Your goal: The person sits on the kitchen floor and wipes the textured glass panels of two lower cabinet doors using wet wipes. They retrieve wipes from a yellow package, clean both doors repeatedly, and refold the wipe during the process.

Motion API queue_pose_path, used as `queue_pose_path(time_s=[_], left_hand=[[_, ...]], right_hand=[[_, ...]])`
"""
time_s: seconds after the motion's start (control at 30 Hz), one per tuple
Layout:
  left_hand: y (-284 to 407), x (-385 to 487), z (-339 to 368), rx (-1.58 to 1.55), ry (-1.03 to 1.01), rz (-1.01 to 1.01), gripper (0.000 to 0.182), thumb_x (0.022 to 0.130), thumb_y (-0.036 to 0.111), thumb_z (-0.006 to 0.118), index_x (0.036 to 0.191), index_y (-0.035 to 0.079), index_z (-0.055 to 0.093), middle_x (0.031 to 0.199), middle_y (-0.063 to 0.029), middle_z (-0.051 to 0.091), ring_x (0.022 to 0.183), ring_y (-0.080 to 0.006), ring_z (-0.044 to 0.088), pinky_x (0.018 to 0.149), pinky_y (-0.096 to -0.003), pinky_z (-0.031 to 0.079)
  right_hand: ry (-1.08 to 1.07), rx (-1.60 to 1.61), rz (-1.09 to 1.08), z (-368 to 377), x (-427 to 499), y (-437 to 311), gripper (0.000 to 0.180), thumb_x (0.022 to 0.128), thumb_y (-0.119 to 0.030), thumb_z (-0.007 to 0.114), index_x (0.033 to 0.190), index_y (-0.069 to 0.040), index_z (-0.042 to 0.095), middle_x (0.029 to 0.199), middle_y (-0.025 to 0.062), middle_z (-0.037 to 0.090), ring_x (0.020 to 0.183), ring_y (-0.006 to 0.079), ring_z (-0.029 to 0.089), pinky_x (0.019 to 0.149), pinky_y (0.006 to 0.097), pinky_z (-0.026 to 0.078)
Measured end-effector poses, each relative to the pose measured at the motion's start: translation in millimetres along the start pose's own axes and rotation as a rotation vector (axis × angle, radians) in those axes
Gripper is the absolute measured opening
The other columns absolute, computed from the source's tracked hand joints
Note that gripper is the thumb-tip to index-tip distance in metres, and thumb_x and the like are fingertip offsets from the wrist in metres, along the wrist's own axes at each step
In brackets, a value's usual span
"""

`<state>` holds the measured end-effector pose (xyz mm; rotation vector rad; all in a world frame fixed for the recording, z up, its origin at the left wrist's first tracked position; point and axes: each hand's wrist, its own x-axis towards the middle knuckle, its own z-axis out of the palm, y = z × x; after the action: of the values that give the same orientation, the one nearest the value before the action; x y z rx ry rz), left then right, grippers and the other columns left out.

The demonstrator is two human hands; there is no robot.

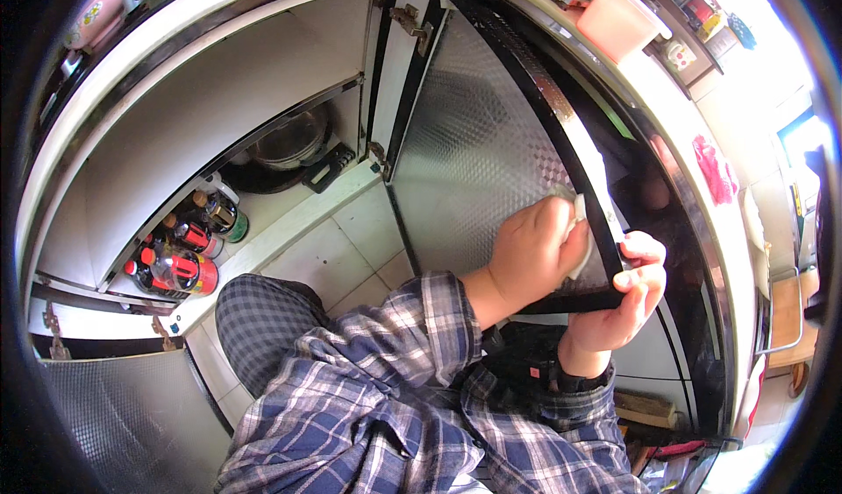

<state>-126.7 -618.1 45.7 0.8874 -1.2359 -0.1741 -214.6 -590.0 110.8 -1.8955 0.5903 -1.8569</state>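
Note:
My left hand (536,247) is closed on a pale, crumpled cloth (580,251) and presses it to the inside of an open cabinet door (473,145), near its black edge. The door's inner panel is silvery and textured. At the door's lower corner, my right hand (621,303) grips the black frame between fingers and thumb, just right of my left hand. Part of the cloth is hidden by my left fingers. The inner face of a second open door (138,415) shows at the lower left.
Several bottles (187,269) with red or green labels stand in the cabinet, left of a metal pot (289,142) and a black object (329,167). Metal hinges (411,26) hold the door. A pink plastic container (618,24) stands on the counter. My knee (263,323) is beside the cabinet sill.

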Motion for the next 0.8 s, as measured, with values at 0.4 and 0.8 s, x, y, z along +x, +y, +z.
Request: queue_pose_path(time_s=[0.4,0.8], left_hand=[[-54,-38,-9,0.087,-0.144,-0.584,0.018,0.088,0.018,0.05,0.097,0.002,0.05,0.08,-0.0219,0.06,0.074,-0.0409,0.058,0.062,-0.0457,0.046],[-103,-61,-36,0.247,-0.073,-0.737,0.017,0.09,0.015,0.046,0.094,-0.001,0.049,0.085,-0.0252,0.06,0.075,-0.0423,0.058,0.063,-0.0476,0.046]], right_hand=[[0.001,0.038,-0.002,-17,11,15,0.024,0.089,-0.028,0.046,0.075,-0.009,0.045,0.101,0.0157,0.049,0.093,0.0234,0.049,0.087,0.036,0.037],[-0.023,0.055,-0.002,-3,6,2,0.021,0.087,-0.026,0.044,0.075,-0.009,0.044,0.105,0.017,0.049,0.096,0.023,0.046,0.09,0.037,0.033]])
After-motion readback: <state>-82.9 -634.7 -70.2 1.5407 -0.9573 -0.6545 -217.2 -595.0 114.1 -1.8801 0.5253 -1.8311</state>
